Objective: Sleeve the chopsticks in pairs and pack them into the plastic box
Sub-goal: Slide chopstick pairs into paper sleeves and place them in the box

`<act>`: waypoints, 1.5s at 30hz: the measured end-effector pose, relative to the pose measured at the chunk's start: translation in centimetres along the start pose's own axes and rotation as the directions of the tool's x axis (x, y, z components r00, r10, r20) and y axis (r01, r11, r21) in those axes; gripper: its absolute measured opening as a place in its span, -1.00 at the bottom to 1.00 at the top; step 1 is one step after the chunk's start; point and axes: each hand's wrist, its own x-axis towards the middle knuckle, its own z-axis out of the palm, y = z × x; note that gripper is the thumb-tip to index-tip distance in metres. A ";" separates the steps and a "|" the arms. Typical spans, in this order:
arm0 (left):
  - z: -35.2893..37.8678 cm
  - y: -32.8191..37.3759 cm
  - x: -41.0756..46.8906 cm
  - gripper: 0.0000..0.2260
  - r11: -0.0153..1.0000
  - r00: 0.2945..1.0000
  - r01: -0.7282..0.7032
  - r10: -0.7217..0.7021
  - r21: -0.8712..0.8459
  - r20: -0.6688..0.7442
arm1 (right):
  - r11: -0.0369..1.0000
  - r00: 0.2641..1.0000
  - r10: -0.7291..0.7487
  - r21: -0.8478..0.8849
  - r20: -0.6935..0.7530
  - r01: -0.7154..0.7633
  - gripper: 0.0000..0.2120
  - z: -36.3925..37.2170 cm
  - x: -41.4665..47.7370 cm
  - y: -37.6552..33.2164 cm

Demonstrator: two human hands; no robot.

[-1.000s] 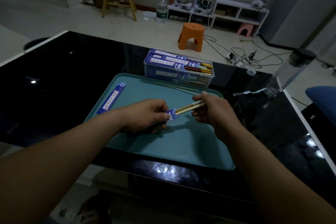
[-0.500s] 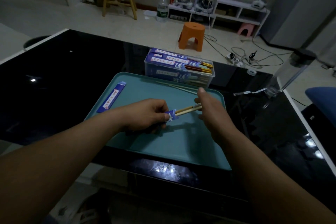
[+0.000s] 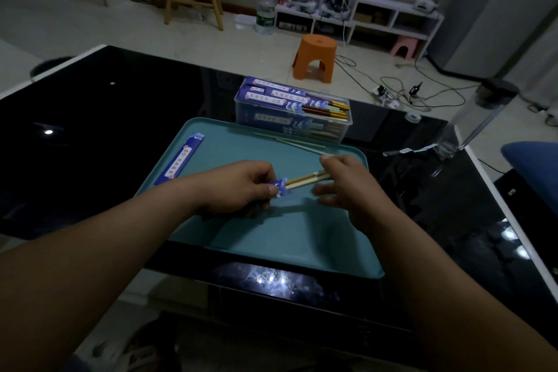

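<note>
Above the teal plastic tray (image 3: 271, 246), the blue paper sleeve (image 3: 279, 187) is pinched by the left hand (image 3: 241, 187), fingers curled, presumably steadied so the partly inserted pale wooden chopstick pair (image 3: 303, 181) can be pushed by the right hand (image 3: 347, 183), its grip indiscernible.

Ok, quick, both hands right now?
Left hand: grips the blue sleeve.
Right hand: on the chopsticks, at their ends; pinching or pushing cannot be told.

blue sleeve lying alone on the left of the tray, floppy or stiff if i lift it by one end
Probably floppy: the sleeve lies thin and flat on the teal tray, so it should droop from one end. It looks light, so a push would likely slide it. Being flat, it should not roll.
</note>
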 end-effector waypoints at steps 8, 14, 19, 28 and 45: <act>-0.2 0.1 0.0 -0.86 0.995 0.999 -0.009 0.012 0.097 -0.033 | 1.000 0.995 0.026 0.012 0.097 -0.027 -0.75 -0.1 -0.5 0.1; 0.0 -0.7 0.3 -0.74 0.884 0.964 -0.135 0.221 0.448 -0.147 | 1.000 0.997 0.021 0.021 0.076 -0.022 -0.77 -0.1 -0.6 -0.1; -0.4 -1.5 0.8 -0.79 0.800 0.924 -0.180 0.337 0.573 -0.179 | 0.988 0.994 0.082 0.128 0.078 -0.092 -0.79 -0.4 -0.4 -0.1; -0.2 -1.5 1.0 -0.83 0.789 0.932 -0.162 0.319 0.593 -0.170 | 0.548 0.796 -0.592 -0.662 0.125 0.511 -0.93 0.7 -0.1 1.6; -0.2 -1.2 1.1 -0.60 0.707 0.902 -0.134 0.377 0.694 -0.210 | 0.508 0.790 -0.531 -0.632 0.305 0.586 -0.77 1.9 0.4 2.7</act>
